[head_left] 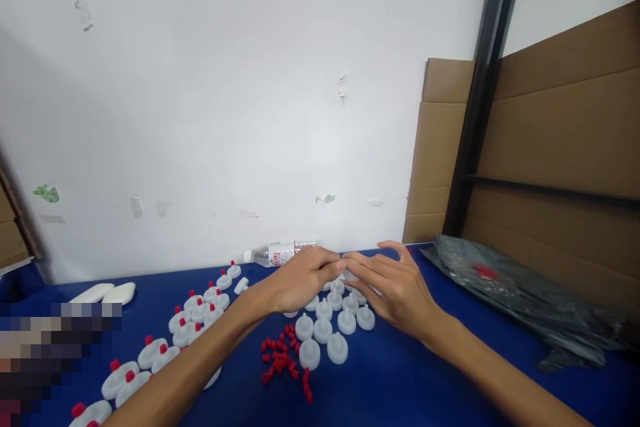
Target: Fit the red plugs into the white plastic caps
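Observation:
My left hand (303,277) and my right hand (395,287) meet fingertip to fingertip over a cluster of white plastic caps (327,330) on the blue table (400,387). The left fingers are pinched together, seemingly on a small white cap that is mostly hidden. The right hand's fingers are stretched forward and bunched at the same spot. A pile of small red plugs (283,357) lies just near side of the cluster. White caps fitted with red plugs (193,313) spread out to the left.
A clear plastic bottle (280,252) lies on its side against the white wall. A dark grey plastic bag (520,297) sits at the right. Cardboard sheets (565,140) and a black post stand behind it. Two white oblong pieces (107,293) lie at far left.

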A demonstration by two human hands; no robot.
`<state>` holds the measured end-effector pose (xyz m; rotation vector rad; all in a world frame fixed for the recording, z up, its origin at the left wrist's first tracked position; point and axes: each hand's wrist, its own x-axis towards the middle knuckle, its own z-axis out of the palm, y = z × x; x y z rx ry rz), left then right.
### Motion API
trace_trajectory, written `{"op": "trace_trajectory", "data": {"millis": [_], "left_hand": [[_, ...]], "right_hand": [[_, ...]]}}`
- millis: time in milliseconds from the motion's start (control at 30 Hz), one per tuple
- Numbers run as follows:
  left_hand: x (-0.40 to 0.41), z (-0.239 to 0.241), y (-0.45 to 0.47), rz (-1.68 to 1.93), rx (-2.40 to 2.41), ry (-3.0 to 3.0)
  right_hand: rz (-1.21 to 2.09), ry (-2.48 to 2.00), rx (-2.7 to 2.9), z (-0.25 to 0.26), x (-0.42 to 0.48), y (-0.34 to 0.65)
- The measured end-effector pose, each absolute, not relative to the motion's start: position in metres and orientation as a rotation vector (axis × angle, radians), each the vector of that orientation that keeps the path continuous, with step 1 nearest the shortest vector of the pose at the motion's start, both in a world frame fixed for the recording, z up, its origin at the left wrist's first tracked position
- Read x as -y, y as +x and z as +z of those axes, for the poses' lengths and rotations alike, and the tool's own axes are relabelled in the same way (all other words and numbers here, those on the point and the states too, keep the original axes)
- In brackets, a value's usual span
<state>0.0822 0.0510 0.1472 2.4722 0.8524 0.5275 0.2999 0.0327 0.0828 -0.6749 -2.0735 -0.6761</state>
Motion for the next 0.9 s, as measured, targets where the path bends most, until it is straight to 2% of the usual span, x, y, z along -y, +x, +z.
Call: {"op": "trace_trajectory", "data": {"millis": [100, 167, 267, 400, 667, 767, 900], "left_hand": [[-0.045, 0.156, 0.083, 0.526, -0.815, 2.375], [-0.036, 0.168, 0.081, 0.566, -0.821, 2.35], [-0.024, 0.184, 0.077, 0.588, -1.04, 2.564], [-0.021, 0.183, 0.067, 0.078, -1.439, 2.804], [-0.035, 0.167, 0.061, -0.521, -1.676, 2.473], [-0.035, 0.169, 0.063, -0.69, -1.721, 2.35], [-0.035, 0.168, 0.065, -0.738, -1.716, 2.292]], "right_hand": [[-0.64, -0.874, 1.997, 0.084, -0.044, 0.316], [-0.49, -1.145, 1.831, 0.086, -0.057, 0.335], [-0.415, -1.334, 1.645, 0.086, -0.076, 0.361], [-0.312, -1.411, 1.67, 0.078, -0.089, 0.371], [-0.177, -1.447, 1.877, 0.057, -0.098, 0.369], [-0.156, -1.485, 1.898, 0.051, -0.104, 0.376], [-0.068, -1.503, 1.94, 0.043, -0.11, 0.38]]}}
